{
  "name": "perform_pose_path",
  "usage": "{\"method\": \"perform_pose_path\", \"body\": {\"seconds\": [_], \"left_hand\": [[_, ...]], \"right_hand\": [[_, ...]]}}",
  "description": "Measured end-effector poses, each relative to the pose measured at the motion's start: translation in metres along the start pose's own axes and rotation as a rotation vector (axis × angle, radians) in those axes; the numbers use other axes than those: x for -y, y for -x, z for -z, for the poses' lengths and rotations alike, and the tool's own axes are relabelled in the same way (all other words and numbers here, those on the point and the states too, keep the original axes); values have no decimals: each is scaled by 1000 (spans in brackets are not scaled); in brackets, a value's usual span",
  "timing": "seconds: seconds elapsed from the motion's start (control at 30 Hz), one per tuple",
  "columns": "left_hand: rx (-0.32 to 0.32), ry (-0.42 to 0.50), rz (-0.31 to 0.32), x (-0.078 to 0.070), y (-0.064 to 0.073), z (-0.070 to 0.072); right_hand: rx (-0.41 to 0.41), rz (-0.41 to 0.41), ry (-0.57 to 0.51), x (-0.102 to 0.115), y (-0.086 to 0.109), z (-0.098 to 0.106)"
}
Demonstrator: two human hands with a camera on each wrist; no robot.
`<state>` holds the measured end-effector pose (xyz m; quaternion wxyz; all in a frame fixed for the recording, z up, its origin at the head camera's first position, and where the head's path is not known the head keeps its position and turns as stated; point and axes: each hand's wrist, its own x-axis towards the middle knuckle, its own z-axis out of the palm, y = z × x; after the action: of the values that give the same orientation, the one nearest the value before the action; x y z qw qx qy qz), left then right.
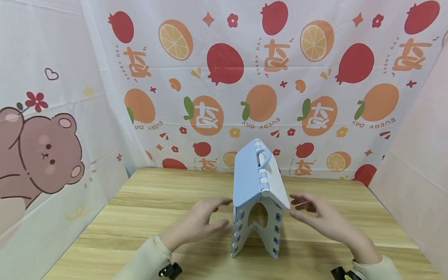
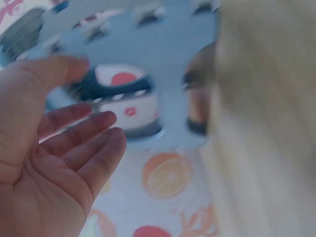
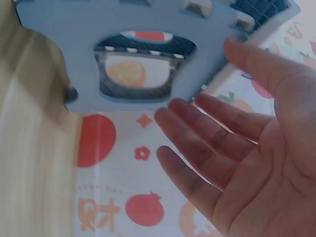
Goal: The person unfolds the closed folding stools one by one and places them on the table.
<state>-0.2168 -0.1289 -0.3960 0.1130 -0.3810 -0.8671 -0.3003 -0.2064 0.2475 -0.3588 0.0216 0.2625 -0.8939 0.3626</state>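
Observation:
A toy house made of panels stands upright in the middle of the table. Its pitched roof is light blue on the left and white on the right, with a blue carrying handle on the ridge. The end facing me is open between two side walls edged with blue tabs. My left hand is beside the left wall, fingers extended; whether the fingertips touch it I cannot tell. To the right, my right hand hovers near the roof edge, fingers loosely spread. Blue walls with window openings appear in both wrist views.
The wood-grain table extends around the house. A fruit-print curtain hangs behind it, and a curtain with a bear runs along the left. A pale curtain closes the right side.

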Motion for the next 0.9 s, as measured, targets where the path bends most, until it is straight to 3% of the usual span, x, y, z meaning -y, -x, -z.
{"method": "perform_pose_path", "body": {"seconds": [0.17,0.3,0.57,0.9], "left_hand": [[-84,28,72,-6,-18,27],[-117,29,107,-14,-37,37],[-84,50,91,-26,-67,32],[-2,87,134,-25,-81,24]], "right_hand": [[-115,14,92,10,-5,13],[-148,40,112,19,-13,16],[-120,64,136,31,-38,10],[-38,68,116,32,-52,3]]}}
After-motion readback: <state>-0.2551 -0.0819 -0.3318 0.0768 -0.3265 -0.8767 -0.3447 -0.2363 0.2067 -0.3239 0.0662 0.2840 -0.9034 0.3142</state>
